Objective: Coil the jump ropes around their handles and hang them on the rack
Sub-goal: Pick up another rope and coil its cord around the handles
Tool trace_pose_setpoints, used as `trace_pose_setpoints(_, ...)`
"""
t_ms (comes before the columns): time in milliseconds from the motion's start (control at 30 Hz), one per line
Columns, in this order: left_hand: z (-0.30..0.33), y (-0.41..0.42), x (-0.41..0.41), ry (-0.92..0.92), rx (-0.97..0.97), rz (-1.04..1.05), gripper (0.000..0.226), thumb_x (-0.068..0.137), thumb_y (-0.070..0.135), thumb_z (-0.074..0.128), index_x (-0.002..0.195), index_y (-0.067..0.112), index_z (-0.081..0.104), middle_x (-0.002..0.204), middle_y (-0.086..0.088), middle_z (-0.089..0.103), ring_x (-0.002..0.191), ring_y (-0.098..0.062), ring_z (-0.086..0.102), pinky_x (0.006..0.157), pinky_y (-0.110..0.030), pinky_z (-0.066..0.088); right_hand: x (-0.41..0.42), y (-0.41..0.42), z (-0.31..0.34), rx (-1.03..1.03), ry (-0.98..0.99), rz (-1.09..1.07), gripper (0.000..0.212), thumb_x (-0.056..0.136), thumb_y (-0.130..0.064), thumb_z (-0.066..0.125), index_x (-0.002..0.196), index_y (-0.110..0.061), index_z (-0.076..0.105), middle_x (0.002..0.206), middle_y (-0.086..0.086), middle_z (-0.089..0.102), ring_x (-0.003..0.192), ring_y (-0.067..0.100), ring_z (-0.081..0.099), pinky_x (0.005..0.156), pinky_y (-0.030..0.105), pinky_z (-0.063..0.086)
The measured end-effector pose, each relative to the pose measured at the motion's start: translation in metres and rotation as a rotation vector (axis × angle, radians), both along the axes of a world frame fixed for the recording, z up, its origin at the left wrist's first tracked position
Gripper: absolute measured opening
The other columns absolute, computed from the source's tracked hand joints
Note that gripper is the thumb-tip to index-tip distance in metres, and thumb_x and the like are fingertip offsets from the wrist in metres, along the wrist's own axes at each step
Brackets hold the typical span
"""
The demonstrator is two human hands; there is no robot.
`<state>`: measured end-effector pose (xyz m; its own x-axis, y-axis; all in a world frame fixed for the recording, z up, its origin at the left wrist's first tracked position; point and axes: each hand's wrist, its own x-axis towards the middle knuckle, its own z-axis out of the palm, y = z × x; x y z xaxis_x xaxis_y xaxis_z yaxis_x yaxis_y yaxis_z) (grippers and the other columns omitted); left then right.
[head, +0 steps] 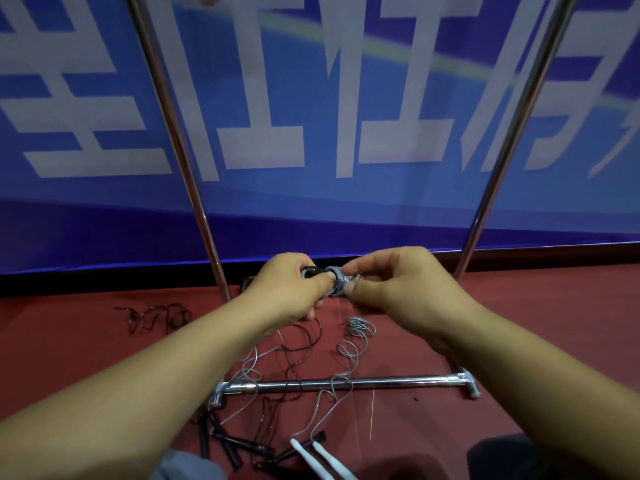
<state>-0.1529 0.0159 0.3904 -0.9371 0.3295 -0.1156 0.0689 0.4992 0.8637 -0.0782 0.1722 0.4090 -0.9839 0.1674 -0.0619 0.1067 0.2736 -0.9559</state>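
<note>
Both hands clamp together here, left hand (289,289) gripping a mostly hidden handle (313,271), right hand (398,285) pinching blurred grey rope (337,284) coils.

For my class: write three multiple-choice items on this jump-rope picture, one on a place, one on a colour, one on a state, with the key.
1. Where do the white handles lie?
A. on the floor, near the camera
B. hung on the rack
C. in the left hand

2. What colour is the banner behind the rack?
A. green
B. blue
C. yellow

3. What is the right hand doing?
A. resting flat on the floor
B. pinching the grey rope wound at the handle
C. gripping a rack pole

Key: A, they lie at the bottom edge; B, blue with white characters; B, its fingertips meet the coil held by the left hand.
</note>
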Motion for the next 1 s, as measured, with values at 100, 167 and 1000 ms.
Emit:
trace_pose_setpoints(100,0.000,0.000,0.001,-0.004,-0.022,-0.034,0.016,0.093,0.021,0.066,0.087,0.007,0.062,0.059,-0.003,0.063,0.044,-0.015,0.055,0.052,-0.025,0.046,0.001,-0.001,-0.001,0.125,0.036,0.015,0.020,0.077,-0.016,0.084,0.096,-0.016,0.076,0.073,0.011,0.072,0.062,0.013,0.064,0.071,0.041,0.059)
trace_pose_setpoints(167,0.000,0.000,0.001,-0.014,-0.014,-0.039,0.016,0.093,0.020,0.066,0.086,0.007,0.062,0.060,-0.005,0.062,0.044,-0.015,0.053,0.052,-0.024,0.045,0.001,-0.001,-0.002,0.263,0.096,0.001,0.015,0.079,-0.022,0.083,0.092,-0.018,0.077,0.065,-0.001,0.068,0.059,0.006,0.063,0.065,0.027,0.056)
trace_pose_setpoints(1000,0.018,-0.014,0.004,-0.038,0.104,-0.261,0.025,0.082,0.025,0.069,0.090,0.001,0.072,0.066,-0.012,0.056,0.057,-0.020,0.049,0.062,-0.036,0.037,-0.004,0.013,-0.002,0.518,0.304,0.113,0.021,0.086,-0.016,0.075,0.097,-0.033,0.069,0.095,-0.012,0.068,0.091,0.003,0.065,0.085,0.024,0.051)
